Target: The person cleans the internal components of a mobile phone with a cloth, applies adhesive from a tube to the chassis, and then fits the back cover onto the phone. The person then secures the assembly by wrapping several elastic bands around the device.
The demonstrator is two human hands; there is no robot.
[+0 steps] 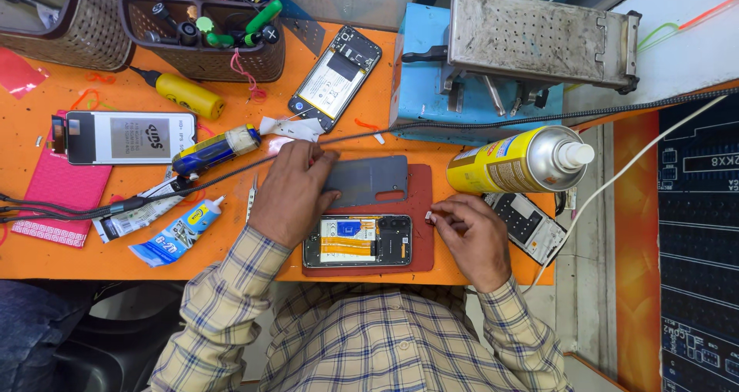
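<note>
The right hand (pixel 473 234) pinches a tiny white part (pixel 429 217) between thumb and fingertips, nearly closed, at the edge of the dark red mat (pixel 419 257). The left hand (pixel 292 192) lies flat, fingers loosely spread, pressing on the grey back cover (pixel 373 180), gripping nothing. Just below both hands, an opened phone (pixel 358 240) lies on the mat. Three opened phones show in all: another (pixel 336 76) farther up the orange table (pixel 100 261), a third (pixel 531 226) under the yellow spray can (pixel 516 161). Two glue tubes (pixel 177 232) lie to the left.
</note>
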